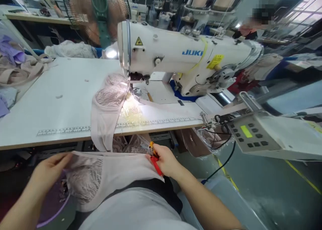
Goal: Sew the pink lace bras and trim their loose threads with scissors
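Currently: one pale bra piece with a lace cup (118,168), stretched across my lap, below the table's front edge. Left hand (51,171), mine: fingers pinching its upper edge beside the lace. Right hand (167,161), mine: fingers closed round red-and-orange-handled snips (156,161), at the piece's other end. Item, on the white table (67,79): a second lace piece (107,102), by the sewing machine's needle, straps hanging over the edge.

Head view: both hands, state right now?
Left hand: closed, pinching the pale garment at its top edge.
Right hand: closed, holding a red-and-orange hand tool and the garment's other end.
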A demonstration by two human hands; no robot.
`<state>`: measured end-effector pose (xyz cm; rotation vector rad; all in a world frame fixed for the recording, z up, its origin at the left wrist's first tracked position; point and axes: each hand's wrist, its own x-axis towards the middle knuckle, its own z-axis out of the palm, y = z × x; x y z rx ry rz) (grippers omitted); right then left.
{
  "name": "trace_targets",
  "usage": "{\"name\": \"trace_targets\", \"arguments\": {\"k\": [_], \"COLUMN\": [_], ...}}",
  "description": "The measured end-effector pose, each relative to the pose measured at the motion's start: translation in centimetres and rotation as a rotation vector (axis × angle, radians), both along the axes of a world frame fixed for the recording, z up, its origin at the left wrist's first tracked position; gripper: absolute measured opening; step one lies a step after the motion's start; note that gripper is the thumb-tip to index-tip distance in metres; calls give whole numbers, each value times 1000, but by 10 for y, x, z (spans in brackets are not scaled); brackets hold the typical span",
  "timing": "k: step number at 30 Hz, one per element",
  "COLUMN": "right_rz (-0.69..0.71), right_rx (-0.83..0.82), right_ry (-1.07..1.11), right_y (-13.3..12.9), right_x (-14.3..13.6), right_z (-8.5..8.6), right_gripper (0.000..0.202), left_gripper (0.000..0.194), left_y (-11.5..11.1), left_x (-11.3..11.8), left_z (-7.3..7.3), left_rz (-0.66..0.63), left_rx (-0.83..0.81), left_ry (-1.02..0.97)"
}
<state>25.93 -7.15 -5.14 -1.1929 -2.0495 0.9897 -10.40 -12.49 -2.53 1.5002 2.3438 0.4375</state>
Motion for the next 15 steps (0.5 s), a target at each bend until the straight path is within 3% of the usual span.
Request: {"name": "trace_targets", "arguments": {"k": [2, 4, 6, 8, 11, 15], "right_rz": [-4, 18, 42, 59, 63, 28], "right_rx": [5, -17, -58, -101, -135, -174], "right_ry": [-34, -63, -85, -100, -91, -17], "right_y": [7, 9, 8, 6, 6, 11], "right_x": [-3, -2, -1, 0, 0, 3], "right_z": [-6, -8, -5, 0, 5, 4], "right_gripper": [36, 36, 38, 39, 39, 42], "left_gripper": [35, 29, 19, 25, 25, 21], "left_y": [12, 20, 24, 30, 44, 59], "left_x": [11, 37, 75, 114, 155, 165], "left_z": [-11, -24, -34, -38, -39, -36], "left_rz": [-127, -434, -867, -1061, -1089, -999], "left_rx": [-31, 147, 373, 485, 460, 196], "left_ry": [117, 107, -97, -184, -305, -584]}}
